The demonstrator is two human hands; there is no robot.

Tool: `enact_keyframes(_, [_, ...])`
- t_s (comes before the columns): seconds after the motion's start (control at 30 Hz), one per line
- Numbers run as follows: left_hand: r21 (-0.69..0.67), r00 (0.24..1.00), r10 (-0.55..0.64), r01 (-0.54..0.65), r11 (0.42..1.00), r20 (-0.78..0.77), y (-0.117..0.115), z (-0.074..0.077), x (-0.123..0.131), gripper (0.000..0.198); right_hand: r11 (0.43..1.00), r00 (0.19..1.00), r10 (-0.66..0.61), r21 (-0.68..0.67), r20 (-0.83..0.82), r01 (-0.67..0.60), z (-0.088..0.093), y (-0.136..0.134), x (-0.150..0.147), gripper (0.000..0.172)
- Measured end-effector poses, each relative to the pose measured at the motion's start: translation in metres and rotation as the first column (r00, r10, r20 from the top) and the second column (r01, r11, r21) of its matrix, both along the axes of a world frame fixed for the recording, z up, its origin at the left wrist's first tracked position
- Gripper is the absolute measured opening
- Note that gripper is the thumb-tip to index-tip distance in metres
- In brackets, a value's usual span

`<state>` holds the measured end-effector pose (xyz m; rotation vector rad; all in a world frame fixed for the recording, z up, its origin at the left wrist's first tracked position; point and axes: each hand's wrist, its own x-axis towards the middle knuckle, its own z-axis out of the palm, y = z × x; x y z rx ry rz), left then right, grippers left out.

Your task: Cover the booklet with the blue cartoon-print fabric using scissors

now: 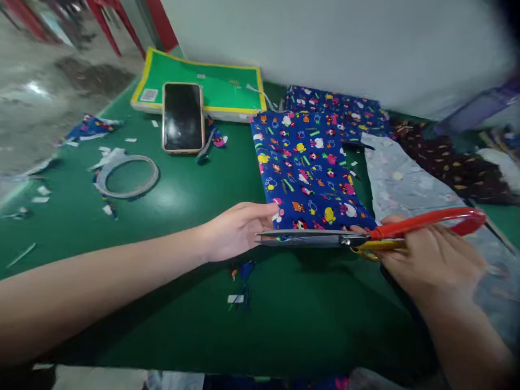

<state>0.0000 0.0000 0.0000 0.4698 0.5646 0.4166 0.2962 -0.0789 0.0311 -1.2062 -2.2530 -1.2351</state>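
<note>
A blue fabric piece (304,168) printed with small colourful animals lies on the green table (182,325). At its near left corner my left hand (239,230) grips the edge, thumb on top and fingers beneath. My right hand (434,265) is wrapped round the red and yellow handles of a pair of scissors (422,221). The blades run leftward along the fabric's near edge, their tips close to my left fingers. They look nearly closed. Small blue fabric scraps (246,270) and a white bit (235,299) lie in front of the blades.
At the back stand a green book with a yellow border (227,86) and a phone (182,119) leaning on it. A tape ring (154,173) lies left. More folded blue fabric (357,111), pale cloth (402,173) and dark brown cloth (455,162) lie right, by a pale wall (325,43).
</note>
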Motion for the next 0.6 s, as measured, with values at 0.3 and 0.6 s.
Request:
enact_keyframes(0.3, [0.049,0.998,-0.052,0.050,0.998,0.033,-0.0006,0.0000,-0.0023,0.022,0.994,1.000,0.018,-0.107,-0.018,-0.020,-0.0004,-0.0041,0.0031,0.024])
enact_keyframes(0.6, [0.073,0.998,-0.040,0.037,0.997,0.046,-0.0011,0.0052,-0.0002,0.028,0.989,0.990,-0.084,-0.135,-0.117,0.068,0.0027,-0.0009,-0.0060,0.037])
